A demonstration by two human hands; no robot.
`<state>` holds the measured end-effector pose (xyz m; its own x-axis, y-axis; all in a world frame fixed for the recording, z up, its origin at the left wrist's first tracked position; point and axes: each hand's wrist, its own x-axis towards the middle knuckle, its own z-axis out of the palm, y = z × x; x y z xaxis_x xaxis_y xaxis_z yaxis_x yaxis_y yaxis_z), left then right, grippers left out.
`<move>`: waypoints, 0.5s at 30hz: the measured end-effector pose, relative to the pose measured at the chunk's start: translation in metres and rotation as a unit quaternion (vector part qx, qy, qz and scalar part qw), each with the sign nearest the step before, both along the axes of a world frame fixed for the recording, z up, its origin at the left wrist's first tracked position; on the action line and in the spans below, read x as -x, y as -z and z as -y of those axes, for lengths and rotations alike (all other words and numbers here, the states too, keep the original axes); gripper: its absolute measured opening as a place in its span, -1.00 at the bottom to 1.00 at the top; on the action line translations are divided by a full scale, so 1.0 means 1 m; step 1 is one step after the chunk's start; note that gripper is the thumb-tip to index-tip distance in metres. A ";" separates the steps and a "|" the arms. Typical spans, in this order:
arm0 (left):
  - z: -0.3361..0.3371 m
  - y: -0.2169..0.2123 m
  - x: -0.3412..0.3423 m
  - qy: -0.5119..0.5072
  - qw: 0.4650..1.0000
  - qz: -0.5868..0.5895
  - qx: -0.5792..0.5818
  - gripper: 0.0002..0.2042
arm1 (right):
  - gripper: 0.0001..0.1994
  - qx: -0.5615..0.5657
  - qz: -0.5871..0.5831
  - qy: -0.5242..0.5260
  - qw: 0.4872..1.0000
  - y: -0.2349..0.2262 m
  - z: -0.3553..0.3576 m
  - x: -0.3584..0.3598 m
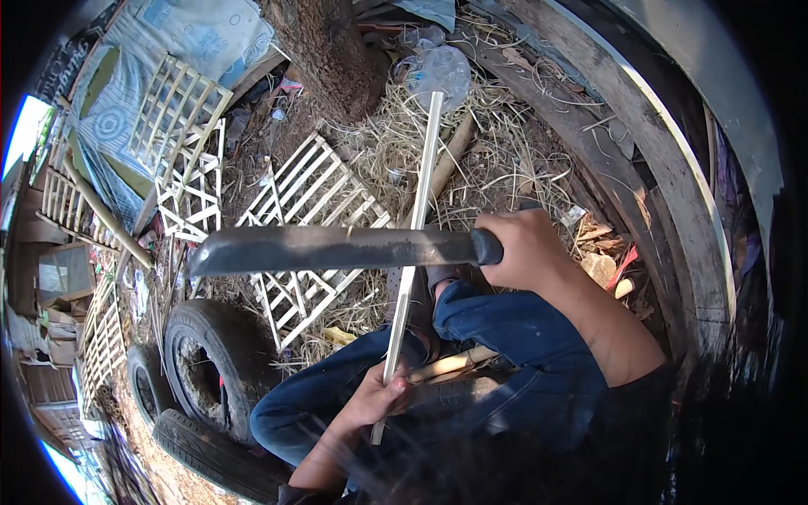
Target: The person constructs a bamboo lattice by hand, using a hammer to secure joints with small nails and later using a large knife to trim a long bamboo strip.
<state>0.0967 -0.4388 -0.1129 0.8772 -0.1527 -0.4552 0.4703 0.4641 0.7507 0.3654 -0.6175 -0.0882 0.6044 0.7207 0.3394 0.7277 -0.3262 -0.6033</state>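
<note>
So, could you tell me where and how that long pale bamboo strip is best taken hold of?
Probably at its near end, where the left hand already wraps it. The bamboo strip is thin, straight and runs away from the person across the knee, so closing around its narrow width from the left side suits it and stays clear of the machete blade in the right hand.

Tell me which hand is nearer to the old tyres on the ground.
Left. The left hand, gripping the long pale bamboo strip, sits just right of the tyres. The right hand, holding the big knife, is higher and farther right.

Harsh sunlight; fisheye-bent, dark rim
</note>
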 end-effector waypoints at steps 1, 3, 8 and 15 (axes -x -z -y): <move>0.006 -0.005 -0.004 0.010 0.997 0.027 -0.072 -0.61 | -0.69 0.049 0.000 -0.031 0.998 0.002 -0.002 0.009; 0.004 -0.010 0.005 0.016 0.995 -0.017 -0.100 -0.62 | -0.70 0.105 0.040 -0.028 0.993 0.020 -0.006 -0.002; 0.008 0.000 0.022 0.010 0.974 -0.035 -0.225 -0.71 | -0.83 0.197 0.073 0.153 0.966 0.049 0.051 -0.068; 0.020 -0.022 0.003 0.019 0.939 -0.036 -0.342 -0.72 | -0.78 0.191 0.036 0.047 0.980 0.019 0.002 -0.024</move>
